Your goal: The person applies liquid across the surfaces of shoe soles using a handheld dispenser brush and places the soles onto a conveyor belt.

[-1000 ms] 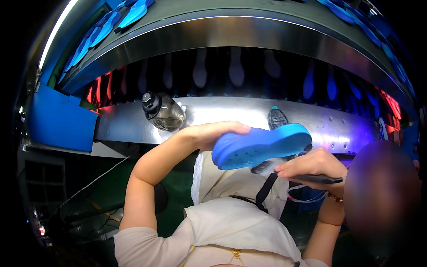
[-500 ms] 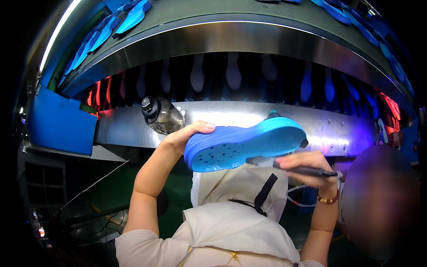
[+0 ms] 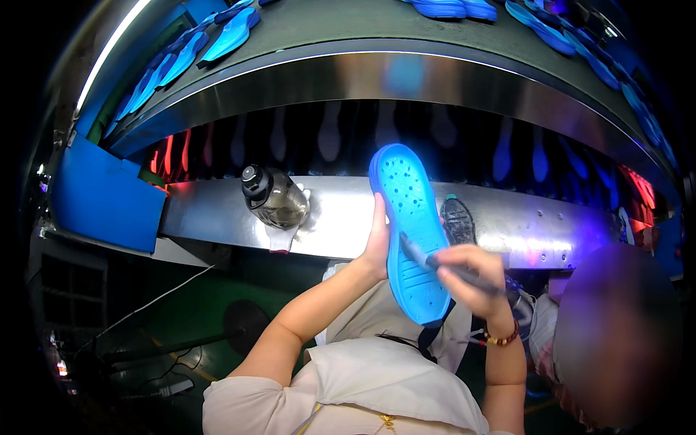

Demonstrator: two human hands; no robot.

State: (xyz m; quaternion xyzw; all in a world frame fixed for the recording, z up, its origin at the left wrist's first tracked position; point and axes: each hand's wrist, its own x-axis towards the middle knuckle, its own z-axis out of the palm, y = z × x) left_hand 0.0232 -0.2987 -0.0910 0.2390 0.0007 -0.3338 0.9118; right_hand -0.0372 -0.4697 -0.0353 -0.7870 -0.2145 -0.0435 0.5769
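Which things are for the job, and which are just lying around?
For the job:
- blue shoe sole, in the left hand
- brush, in the right hand
- probably the similar blue soles above

Seemingly just lying around:
- bottle on the metal ledge
- dark oval thing; its use is unclear

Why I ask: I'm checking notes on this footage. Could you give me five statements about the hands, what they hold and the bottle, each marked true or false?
1. The left hand holds a blue shoe sole. True.
2. The right hand grips a brush. True.
3. The brush is hidden behind the sole. False: it shows in front of it.
4. A bottle is on the metal ledge. True.
5. The bottle is right of the sole. False: it is to the left.
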